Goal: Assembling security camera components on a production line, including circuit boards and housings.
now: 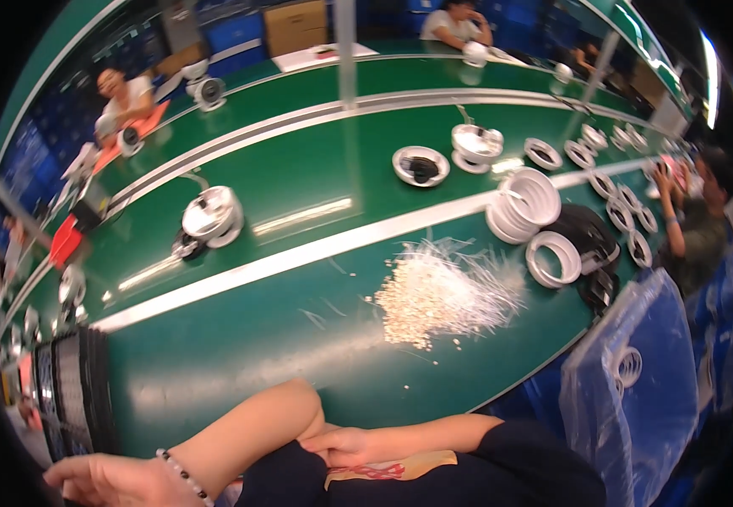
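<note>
One pale heap (442, 296) on green bench (231, 363) | black stack (75, 393) near left hand (109, 482)

My feed is a single wide fisheye, the left one on the person's head, looking down and forward over the green bench (240, 359). It sits closest to the left hand (106, 480) at lower left and the right hand (339, 444) at lower centre; the pile (442, 296) right of mid-frame lies farther off, a co-worker (449, 32) at the top farther still. Straight edges bow toward the dark rim.
</note>
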Tool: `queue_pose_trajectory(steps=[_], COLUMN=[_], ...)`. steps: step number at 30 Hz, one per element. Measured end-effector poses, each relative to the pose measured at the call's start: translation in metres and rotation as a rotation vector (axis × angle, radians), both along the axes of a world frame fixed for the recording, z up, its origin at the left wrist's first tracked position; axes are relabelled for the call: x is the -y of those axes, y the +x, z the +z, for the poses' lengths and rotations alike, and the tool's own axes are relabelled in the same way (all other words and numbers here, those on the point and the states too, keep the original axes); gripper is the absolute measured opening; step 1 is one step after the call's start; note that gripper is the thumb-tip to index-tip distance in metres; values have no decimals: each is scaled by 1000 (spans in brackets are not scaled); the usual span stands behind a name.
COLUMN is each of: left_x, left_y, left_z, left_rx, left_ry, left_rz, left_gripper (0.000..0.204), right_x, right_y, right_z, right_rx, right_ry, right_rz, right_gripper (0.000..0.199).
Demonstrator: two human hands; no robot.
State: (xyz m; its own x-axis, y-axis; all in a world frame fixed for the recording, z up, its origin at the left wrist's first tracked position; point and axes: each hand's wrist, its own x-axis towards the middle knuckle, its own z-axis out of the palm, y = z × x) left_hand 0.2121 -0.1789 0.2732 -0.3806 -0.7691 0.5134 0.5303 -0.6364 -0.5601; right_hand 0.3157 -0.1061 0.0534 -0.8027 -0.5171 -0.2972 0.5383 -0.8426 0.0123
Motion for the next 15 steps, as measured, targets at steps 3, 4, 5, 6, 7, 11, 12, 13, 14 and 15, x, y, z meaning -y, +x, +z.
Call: queue_pose_trajectory(steps=[3, 4, 5, 6, 7, 11, 12, 13, 14, 15], left_x=[20, 21, 19, 18, 17, 6, 1, -7, -14, -21], left_y=[-9, -9, -10, -8, -7, -12, -20, -27, -39, -56], left_z=[-4, -6, -9, -7, -4, 0, -2, -8, -20, -41], left_rx=[-79, -66, -51, -50, -35, 33, 83, 170, 104, 310], left_ry=[11, 27, 44, 34, 21, -220, -253, -353, -503, -1100], left_rz=[57, 69, 74, 92, 109, -26, -123, -254, -534, -107], left_gripper=[25, 25, 25, 25, 25, 27, 30, 37, 39, 42], right_x=[-6, -9, -14, -11, -9, -15, -26, -41, -58, -75], right_y=[2, 3, 3, 3, 3, 3, 9, 13, 15, 13], right_z=[-2, -4, -4, -4, -4, 0, -2, 7, 21, 25], right_rx=[-52, -90, -134, -137, -171, -333, -359, -468, -581, -652], right_ry=[30, -6, -25, -27, -45, -45, 83, 250, 415, 663], right_rz=[-7, -31, -26, -1, -1, 167, 165, 159, 154, 80], right_gripper=[54, 54, 50, 50, 47, 44, 45, 44, 43, 39])
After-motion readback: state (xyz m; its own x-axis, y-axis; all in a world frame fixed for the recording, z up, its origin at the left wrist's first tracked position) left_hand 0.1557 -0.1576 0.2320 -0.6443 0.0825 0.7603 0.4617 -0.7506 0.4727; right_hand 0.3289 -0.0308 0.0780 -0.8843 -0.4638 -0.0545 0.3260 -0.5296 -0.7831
